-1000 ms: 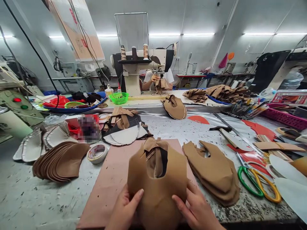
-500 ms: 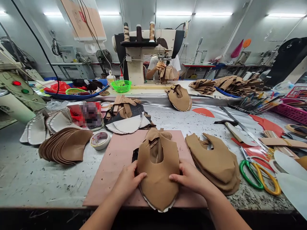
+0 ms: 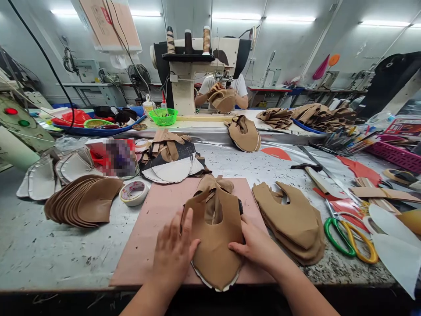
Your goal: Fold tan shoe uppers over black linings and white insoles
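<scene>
A brown shoe upper (image 3: 217,252) with a pale lower edge lies on a pink board (image 3: 141,241), its opening facing away from me. My left hand (image 3: 174,245) rests along the upper's left side, fingers stretched out and thumb touching the edge. On the right side, my right hand (image 3: 258,243) grips the upper, thumb on top and the other fingers partly hidden at its edge. More brown material shows through the opening and behind it. Beside the board sits a pile of similar brown uppers (image 3: 292,219).
Left of the board are a tape roll (image 3: 133,193) and fanned brown leather pieces (image 3: 82,199). To the right lie scissors (image 3: 350,239) and a hammer (image 3: 320,177). Behind stands a sewing machine (image 3: 182,87), where another person's hands hold a brown piece (image 3: 224,101).
My left hand has lifted its fingers from the edge and spread them over the upper's left side. My right hand keeps its hold. The co-worker's brown piece has turned at the machine.
</scene>
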The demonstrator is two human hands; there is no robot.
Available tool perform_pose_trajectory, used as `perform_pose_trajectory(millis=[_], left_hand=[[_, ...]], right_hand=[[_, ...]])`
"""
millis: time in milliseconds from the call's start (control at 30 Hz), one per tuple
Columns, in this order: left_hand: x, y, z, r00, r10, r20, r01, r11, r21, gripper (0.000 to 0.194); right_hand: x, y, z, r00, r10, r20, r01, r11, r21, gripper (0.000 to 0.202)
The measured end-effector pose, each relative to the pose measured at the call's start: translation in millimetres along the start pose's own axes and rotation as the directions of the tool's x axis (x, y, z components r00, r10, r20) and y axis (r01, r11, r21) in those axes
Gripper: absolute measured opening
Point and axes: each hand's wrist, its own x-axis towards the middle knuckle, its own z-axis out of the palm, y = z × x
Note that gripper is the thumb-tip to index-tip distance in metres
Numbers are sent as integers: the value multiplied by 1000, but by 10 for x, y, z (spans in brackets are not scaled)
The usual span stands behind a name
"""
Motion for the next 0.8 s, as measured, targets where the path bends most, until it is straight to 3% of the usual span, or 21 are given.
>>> perform_pose_trajectory(millis=[67, 133, 233, 300, 367, 433, 500, 567, 633, 700, 800], left_hand=[[-22, 135, 11, 976, 217, 4, -216, 976, -22, 66], [-27, 265, 15, 883, 424, 200, -387, 900, -201, 78], [-40, 338, -12, 697, 532, 481, -386, 844, -373, 91], [-57, 288, -53, 640, 558, 528, -397, 829, -394, 84], [-62, 209, -98, 631, 609, 481, -457, 793, -404, 75], [-38, 166, -129, 644, 653, 398, -525, 756, -390, 67], [12, 201, -139, 651, 682, 333, -580, 730, -362, 59], [74, 317, -125, 645, 682, 345, -590, 731, -342, 52], [136, 479, -83, 646, 628, 434, -544, 777, -317, 45], [195, 631, -15, 674, 530, 515, -459, 846, -270, 44], [278, 747, 111, 737, 421, 528, -343, 907, -243, 63]], right_hand=[[26, -4, -32, 999, -43, -9, 43, 999, 3, 53], [81, -6, -116, 995, -95, 24, 95, 995, 21, 50], [192, -10, -314, 987, -147, 71, 142, 987, 71, 33], [263, 0, -441, 989, -143, 47, 140, 989, 54, 14], [328, 31, -526, 991, -120, 53, 120, 993, 4, 5], [391, 78, -555, 990, -83, 115, 87, 996, -27, 8], [451, 127, -542, 985, -62, 159, 67, 997, -27, 12], [503, 166, -509, 987, -56, 149, 61, 998, -28, 17], [541, 191, -476, 990, -46, 133, 52, 998, -47, 25], [559, 200, -452, 992, -39, 123, 48, 996, -73, 28], [550, 182, -434, 992, -58, 114, 72, 990, -118, 24]])
